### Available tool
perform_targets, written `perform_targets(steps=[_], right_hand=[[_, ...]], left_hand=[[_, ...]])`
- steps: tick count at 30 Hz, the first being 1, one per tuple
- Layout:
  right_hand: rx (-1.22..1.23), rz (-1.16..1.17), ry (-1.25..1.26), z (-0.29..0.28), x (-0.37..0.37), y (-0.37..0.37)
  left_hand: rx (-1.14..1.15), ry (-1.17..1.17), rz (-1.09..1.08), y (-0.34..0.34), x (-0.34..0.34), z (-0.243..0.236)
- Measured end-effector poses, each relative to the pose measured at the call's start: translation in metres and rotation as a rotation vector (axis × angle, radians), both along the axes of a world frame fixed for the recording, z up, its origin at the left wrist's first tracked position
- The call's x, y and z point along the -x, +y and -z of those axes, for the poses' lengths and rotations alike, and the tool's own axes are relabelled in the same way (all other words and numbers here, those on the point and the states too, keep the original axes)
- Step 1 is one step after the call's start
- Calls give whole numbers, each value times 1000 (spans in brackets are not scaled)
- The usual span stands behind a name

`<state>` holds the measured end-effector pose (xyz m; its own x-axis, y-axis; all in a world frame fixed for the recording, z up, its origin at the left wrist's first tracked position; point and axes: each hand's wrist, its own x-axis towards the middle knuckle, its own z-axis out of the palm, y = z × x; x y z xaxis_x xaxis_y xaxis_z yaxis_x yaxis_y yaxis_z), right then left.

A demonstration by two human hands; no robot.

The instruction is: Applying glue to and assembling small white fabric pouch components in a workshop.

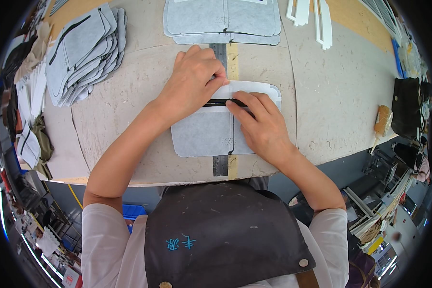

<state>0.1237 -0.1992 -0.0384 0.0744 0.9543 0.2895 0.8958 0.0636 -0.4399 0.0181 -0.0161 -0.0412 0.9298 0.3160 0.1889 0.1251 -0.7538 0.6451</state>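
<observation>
A grey fabric panel [201,134] lies flat on the table before me, with a white strip [254,87] along its far edge. Across it runs a black zipper-like strip [215,102]. My left hand [193,79] is closed over the panel's far left part, thumb and forefinger pinched near the white strip; what they pinch, if anything, is hidden. On the panel's right side rests my right hand [264,122], its thumb and forefinger closing on the black strip near the middle seam. A steel ruler [220,165] lies under the panel, beside yellow tape [233,168].
Beyond the panel is a small stack of grey panels [197,21]. A larger, fanned pile of them [84,53] is at the far left. White slotted templates [324,24] lie at the far right. A brown-wrapped item [383,121] sits by the right edge.
</observation>
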Motion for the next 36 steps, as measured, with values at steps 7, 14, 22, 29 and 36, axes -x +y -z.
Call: perform_targets(steps=[7,14,22,29,36], right_hand=[[16,-25,-6,-1,-1,8],[39,-28,-42,1,-1,10],[79,-39,-42,3,0,8],[116,-17,-18,-1,0,9],[85,20,-84,2,-5,2]], left_hand=[[-32,-40,15,2,4,1],[55,52,-104,13,33,-13],[12,72,-143,14,47,-7],[-177,52,87,-32,50,-9],[-265,251,114,-44,51,-8]])
